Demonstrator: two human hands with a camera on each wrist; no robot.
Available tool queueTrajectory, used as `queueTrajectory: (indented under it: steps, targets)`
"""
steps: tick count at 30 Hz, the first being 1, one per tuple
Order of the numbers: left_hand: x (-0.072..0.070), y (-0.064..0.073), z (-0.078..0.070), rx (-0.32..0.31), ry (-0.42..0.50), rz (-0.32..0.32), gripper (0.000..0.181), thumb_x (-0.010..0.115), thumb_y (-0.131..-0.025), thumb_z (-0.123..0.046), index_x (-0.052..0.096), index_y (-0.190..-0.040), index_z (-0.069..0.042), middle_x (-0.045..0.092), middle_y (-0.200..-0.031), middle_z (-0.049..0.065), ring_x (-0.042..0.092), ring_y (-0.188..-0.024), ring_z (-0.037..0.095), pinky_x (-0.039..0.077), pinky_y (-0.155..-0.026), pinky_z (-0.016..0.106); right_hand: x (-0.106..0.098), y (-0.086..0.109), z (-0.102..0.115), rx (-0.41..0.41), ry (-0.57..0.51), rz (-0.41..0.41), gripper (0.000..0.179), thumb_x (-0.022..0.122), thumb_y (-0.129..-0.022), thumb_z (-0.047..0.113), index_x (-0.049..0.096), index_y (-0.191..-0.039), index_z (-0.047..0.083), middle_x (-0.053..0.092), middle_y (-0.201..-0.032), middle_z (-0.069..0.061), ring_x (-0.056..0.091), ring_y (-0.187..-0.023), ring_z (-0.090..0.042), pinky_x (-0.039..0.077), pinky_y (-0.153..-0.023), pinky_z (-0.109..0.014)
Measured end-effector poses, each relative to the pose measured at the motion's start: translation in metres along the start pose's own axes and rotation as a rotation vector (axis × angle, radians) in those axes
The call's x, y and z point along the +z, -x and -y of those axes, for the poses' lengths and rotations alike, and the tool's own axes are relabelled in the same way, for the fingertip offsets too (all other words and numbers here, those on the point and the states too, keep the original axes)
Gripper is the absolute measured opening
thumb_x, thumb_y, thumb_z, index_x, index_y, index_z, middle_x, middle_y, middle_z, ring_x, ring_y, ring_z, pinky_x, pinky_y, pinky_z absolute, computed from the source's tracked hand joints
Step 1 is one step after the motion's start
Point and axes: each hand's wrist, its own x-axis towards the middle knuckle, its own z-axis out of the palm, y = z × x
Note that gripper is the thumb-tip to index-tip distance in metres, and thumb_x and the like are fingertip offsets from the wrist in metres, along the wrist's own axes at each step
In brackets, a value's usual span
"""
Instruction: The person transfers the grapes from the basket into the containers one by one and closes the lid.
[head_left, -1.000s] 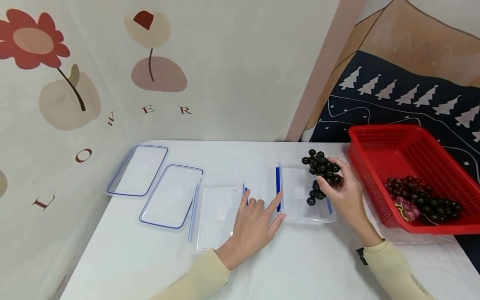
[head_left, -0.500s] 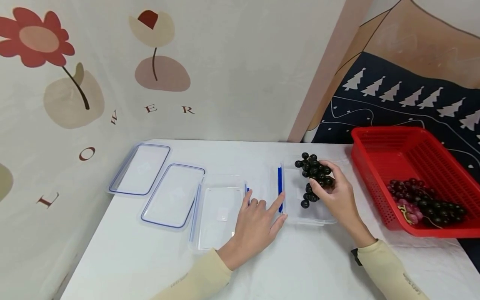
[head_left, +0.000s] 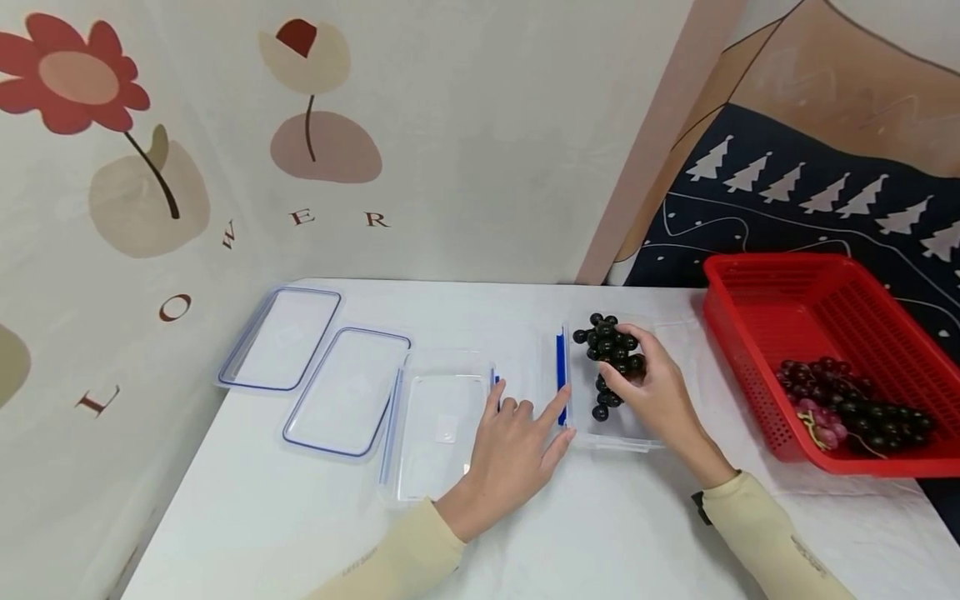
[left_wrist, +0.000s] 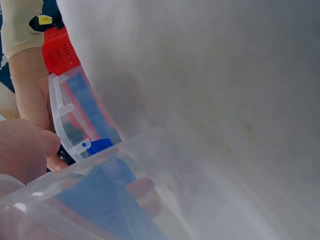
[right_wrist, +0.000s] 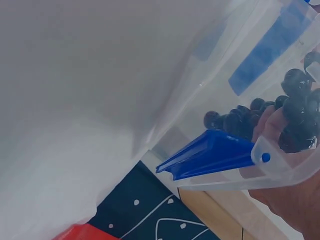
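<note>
My right hand point(head_left: 660, 396) grips a bunch of black grapes point(head_left: 611, 346) by its side, low over the right clear plastic box point(head_left: 615, 444). Through that box's wall the right wrist view shows the grapes point(right_wrist: 297, 110) and fingertips, behind a blue clip point(right_wrist: 212, 152). My left hand point(head_left: 510, 450) lies spread between the two boxes. Its index fingertip touches the right box's blue-clipped edge, and its little finger reaches the rim of the left clear box point(head_left: 420, 475). Part of the left box is hidden under this hand.
Two clear lids with blue seals lie at left, one farther back point(head_left: 279, 340) and one nearer point(head_left: 347, 392). A red perforated basket point(head_left: 731, 354) at right holds more black grapes point(head_left: 885, 423) and a few pinkish ones point(head_left: 823, 429). A printed wall cloth point(head_left: 465, 167) borders the white table point(head_left: 585, 533).
My right hand has carried the grape bunch leftward and slightly down, from the box's right part to its left part. The left hand keeps its place against the boxes.
</note>
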Motion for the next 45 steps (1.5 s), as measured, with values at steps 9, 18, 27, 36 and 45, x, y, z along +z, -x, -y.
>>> queueTrajectory:
  steps: [9,18,27,36,45]
  targets:
    - [-0.002,0.0,0.0,0.003,-0.014,-0.002,0.056,0.049,-0.115,-0.052,0.057,-0.162,-0.024,0.078,-0.101,0.009,0.073,-0.1,0.03,0.029,-0.124,0.062,0.006,-0.004,0.001,0.1,0.025,0.117,0.065,0.08,-0.101,0.012,0.049,-0.158,0.002,0.058,-0.144,-0.025,0.057,-0.089,-0.029,0.053,-0.074,-0.034]
    - [-0.003,0.0,0.0,0.012,-0.012,-0.016,0.057,0.049,-0.115,-0.053,0.057,-0.162,-0.022,0.078,-0.1,0.01,0.074,-0.099,0.03,0.029,-0.124,0.062,0.008,-0.007,0.003,0.1,0.044,0.265,0.07,0.079,-0.1,0.011,0.044,-0.159,-0.004,0.038,-0.164,-0.033,0.057,-0.12,-0.044,0.055,-0.096,-0.062]
    - [-0.002,0.0,0.001,0.015,-0.021,-0.027,0.057,0.049,-0.115,-0.052,0.057,-0.162,-0.022,0.078,-0.099,0.01,0.074,-0.099,0.03,0.029,-0.124,0.062,0.007,-0.005,0.003,0.114,-0.014,0.385,0.074,0.073,-0.107,0.026,0.033,-0.165,0.0,0.029,-0.169,-0.031,0.043,-0.144,-0.053,0.043,-0.108,-0.076]
    - [-0.003,-0.001,0.001,0.007,-0.007,-0.008,0.058,0.048,-0.115,-0.052,0.053,-0.164,-0.02,0.079,-0.101,0.011,0.074,-0.1,0.031,0.029,-0.124,0.063,0.007,-0.008,0.005,0.17,-0.17,0.443,0.08,0.059,-0.109,0.003,0.009,-0.172,0.0,0.014,-0.174,-0.033,0.061,-0.104,-0.04,0.057,-0.083,-0.04]
    - [-0.002,0.0,0.0,0.007,-0.011,-0.016,0.057,0.049,-0.115,-0.052,0.055,-0.163,-0.022,0.078,-0.097,0.009,0.073,-0.098,0.03,0.028,-0.125,0.061,0.013,-0.007,0.007,0.297,-0.107,0.434,0.099,0.069,-0.101,0.004,-0.002,-0.171,-0.001,0.009,-0.17,-0.039,0.048,-0.137,-0.059,0.054,-0.1,-0.063]
